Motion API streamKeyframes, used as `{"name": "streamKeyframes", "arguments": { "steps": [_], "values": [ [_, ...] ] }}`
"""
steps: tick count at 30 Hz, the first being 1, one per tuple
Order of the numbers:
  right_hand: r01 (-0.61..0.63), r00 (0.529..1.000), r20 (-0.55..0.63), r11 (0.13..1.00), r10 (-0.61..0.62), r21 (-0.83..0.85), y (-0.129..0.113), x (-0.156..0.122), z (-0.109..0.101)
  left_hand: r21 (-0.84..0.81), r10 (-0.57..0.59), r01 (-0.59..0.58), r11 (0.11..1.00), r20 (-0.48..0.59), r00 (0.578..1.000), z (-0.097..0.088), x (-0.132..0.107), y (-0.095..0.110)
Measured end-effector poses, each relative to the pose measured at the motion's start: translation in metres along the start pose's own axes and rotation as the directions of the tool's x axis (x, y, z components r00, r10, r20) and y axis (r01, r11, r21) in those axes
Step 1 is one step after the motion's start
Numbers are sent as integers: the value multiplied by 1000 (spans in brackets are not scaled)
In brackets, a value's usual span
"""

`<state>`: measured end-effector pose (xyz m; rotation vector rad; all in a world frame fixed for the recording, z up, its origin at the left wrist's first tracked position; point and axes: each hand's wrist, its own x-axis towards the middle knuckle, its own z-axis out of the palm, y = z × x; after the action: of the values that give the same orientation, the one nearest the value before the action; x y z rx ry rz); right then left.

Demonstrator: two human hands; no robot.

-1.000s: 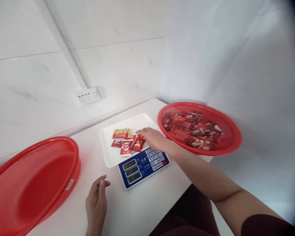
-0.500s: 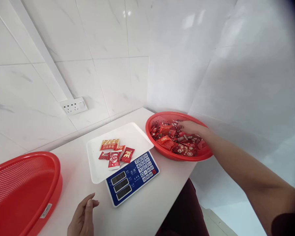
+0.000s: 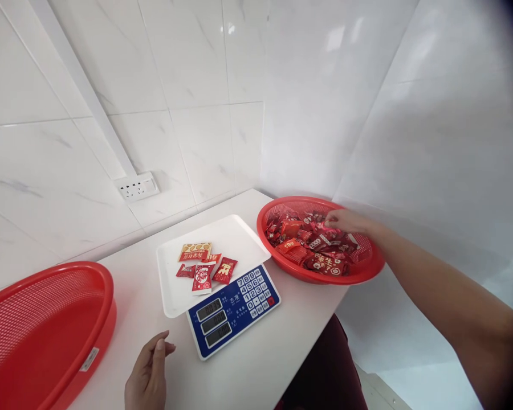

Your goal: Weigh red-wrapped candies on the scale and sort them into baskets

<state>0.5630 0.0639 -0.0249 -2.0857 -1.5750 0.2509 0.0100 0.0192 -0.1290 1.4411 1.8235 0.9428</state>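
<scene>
Red oval perforated plastic basket [image 3: 375,265], heaped with shiny red snack packets [image 3: 325,263]; right hand [image 3: 346,221] at the packets, grip cannot be told. Left hand [image 3: 146,373], fingers loosely parted, near blue-and-white electronic scale [image 3: 236,319].

Glossy packets [image 3: 203,275] (seemingly plastic film).

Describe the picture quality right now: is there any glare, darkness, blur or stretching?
Head view: white glare spots shine on the tiled wall; the far right edge fades into dark blur, swallowing part of the right arm; the left red basket looks stretched towards the frame's edge, probably by a wide lens; the scale's key numbers read clearly, its display digits dimmer.
</scene>
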Motion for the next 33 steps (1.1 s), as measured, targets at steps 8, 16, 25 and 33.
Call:
{"name": "streamKeyframes", "arguments": {
  "steps": [8,16,25,33],
  "values": [
    [-93,996,40,943,84,318,-44,-10,-1,-15,23,-23,1000,-23,999,2,-3,3],
    [213,970,49,933,-237,291,-144,-17,69,-133,167,-176,975,-77,983,5,-10,12],
    [478,851,41,804,-523,353,-205,-63,111,-160,185,-205,966,-130,974,3,-13,14],
    [280,950,-273,808,-154,518,-167,-119,112,-162,168,-183,970,-100,981,5,-14,10]
  ]
}}
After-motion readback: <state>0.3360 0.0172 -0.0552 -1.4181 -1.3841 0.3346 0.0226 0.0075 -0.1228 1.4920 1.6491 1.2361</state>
